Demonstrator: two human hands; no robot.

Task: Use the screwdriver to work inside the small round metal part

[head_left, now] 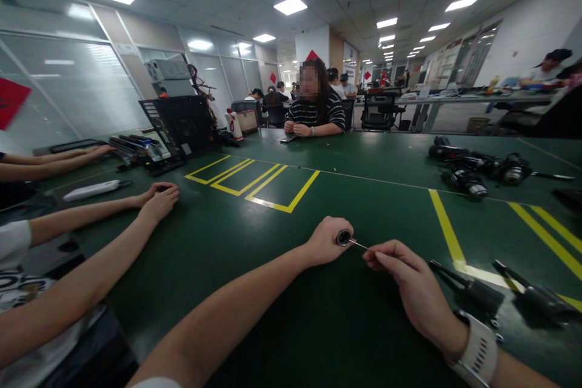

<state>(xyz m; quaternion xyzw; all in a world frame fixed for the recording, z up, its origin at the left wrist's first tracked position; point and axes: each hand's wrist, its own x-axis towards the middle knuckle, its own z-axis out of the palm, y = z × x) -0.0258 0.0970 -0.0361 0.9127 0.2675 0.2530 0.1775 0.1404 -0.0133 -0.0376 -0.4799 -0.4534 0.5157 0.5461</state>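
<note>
My left hand (325, 241) is closed around a small dark cylindrical part, whose round metal-rimmed end (344, 237) faces up and towards me. Most of that part is hidden inside the fist. Between thumb and fingertips my right hand (407, 282) pinches a thin metal rod (360, 245). The rod's far end meets the round opening; whether it is inside or just at the rim I cannot tell. Both hands are just above the green table (254, 267). To the right of my right hand lie two dark cylindrical tools with narrow shafts, one nearer (482, 294) and one farther right (545, 302).
Small shiny metal pieces (496, 327) lie by the nearer tool. Several black cylindrical devices (473, 170) are grouped at the back right. Yellow tape (304, 191) marks the table. Left are a co-worker's hands (159, 200), a white elongated object (93, 190) and a black computer case (182, 124). Another person (316, 110) sits opposite.
</note>
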